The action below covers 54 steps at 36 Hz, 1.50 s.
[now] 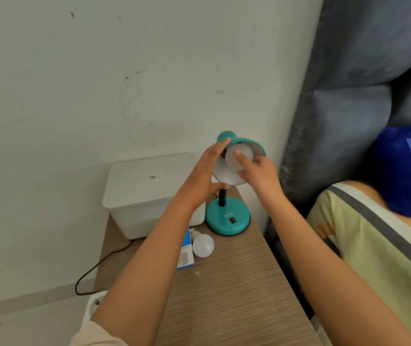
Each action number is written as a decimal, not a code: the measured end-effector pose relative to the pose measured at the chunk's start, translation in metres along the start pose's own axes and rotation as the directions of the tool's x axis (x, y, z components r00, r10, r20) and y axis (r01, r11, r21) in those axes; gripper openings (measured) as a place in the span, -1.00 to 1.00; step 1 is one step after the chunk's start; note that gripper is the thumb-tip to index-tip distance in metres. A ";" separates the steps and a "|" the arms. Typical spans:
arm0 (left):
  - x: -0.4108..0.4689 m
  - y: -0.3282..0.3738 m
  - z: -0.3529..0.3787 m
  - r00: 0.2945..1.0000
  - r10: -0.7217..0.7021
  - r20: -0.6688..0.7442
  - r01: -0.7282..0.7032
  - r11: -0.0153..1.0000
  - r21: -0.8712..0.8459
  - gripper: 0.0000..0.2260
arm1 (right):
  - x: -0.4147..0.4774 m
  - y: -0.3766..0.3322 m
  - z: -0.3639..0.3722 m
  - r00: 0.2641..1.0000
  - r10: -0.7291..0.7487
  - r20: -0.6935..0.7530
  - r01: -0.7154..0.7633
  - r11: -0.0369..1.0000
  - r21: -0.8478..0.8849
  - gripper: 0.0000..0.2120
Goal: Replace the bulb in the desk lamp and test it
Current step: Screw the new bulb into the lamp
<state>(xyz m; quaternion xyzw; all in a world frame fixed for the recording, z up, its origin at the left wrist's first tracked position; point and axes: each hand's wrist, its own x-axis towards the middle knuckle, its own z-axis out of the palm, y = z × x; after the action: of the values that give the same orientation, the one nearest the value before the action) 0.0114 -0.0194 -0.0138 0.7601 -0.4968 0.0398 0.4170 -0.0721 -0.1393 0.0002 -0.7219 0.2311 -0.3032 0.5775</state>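
Observation:
A teal desk lamp stands at the back of a wooden bedside table, its round base (pixel 227 219) carrying a black switch. Its shade (pixel 251 146) is tilted toward me, white inside. My left hand (pixel 203 176) grips the shade's left rim and back. My right hand (pixel 259 171) holds a white bulb (pixel 236 158) inside the shade, fingers wrapped around its globe. The socket is hidden. A second white bulb (pixel 202 244) lies on the table in front of the base, next to a blue and white bulb box (pixel 186 250) partly under my left forearm.
A white lidded plastic bin (pixel 147 188) sits left of the lamp against the wall. A black cord (pixel 99 265) runs off the table's left edge to a white socket strip (pixel 93 308) on the floor. A grey upholstered headboard (pixel 349 108) and bedding lie to the right.

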 end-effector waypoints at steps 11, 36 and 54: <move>0.001 0.000 -0.001 1.000 -0.007 0.002 0.007 1.000 -0.009 -0.13 | -0.009 0.004 0.010 0.986 -0.151 -0.070 0.142 0.983 -0.112 -0.46; 0.004 -0.002 0.000 1.000 0.005 0.004 -0.005 1.000 0.014 -0.11 | -0.017 0.002 0.020 0.958 -0.177 -0.224 0.174 0.984 -0.036 -0.59; -0.010 0.028 -0.015 0.992 -0.100 0.082 0.075 0.961 0.266 -0.09 | -0.042 -0.011 -0.022 0.969 -0.243 0.044 0.243 0.905 -0.350 -0.55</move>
<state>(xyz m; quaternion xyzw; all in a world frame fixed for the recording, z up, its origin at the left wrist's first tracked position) -0.0101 -0.0067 0.0079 0.8309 -0.4723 0.0505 0.2898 -0.1172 -0.1235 0.0075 -0.8367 0.1902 -0.3265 0.3965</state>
